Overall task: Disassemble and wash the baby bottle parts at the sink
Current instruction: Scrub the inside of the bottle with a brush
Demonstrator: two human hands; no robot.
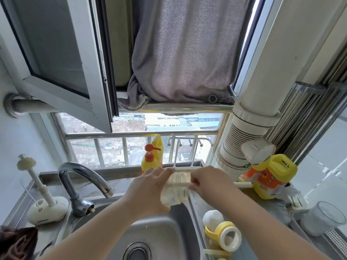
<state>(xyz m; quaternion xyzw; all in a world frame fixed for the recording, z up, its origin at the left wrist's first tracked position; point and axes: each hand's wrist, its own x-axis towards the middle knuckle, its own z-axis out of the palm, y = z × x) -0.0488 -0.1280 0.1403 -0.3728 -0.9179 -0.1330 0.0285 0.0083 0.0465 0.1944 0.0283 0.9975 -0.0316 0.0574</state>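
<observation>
Bottle body (pixel 175 188), clear plastic, held at centre frame over the back rim of the sink (pixel 180 222). Your left hand (pixel 148 192) wraps its lower half, fingers closed round it. Your right hand (pixel 208 182) pinches a pale stick-like piece (pixel 242 184) lying across the bottle; brush handle or straw, can't tell. Judged light, rigid, likely slick when wet: keep your grip on the barrel, not the rim. Yellow collar and teat parts (pixel 228 235) lie lower right on the counter.

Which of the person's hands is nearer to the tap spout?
Left. The left hand holds the clear bottle just right of the tap spout; the right hand is farther right, beyond the bottle.
</observation>
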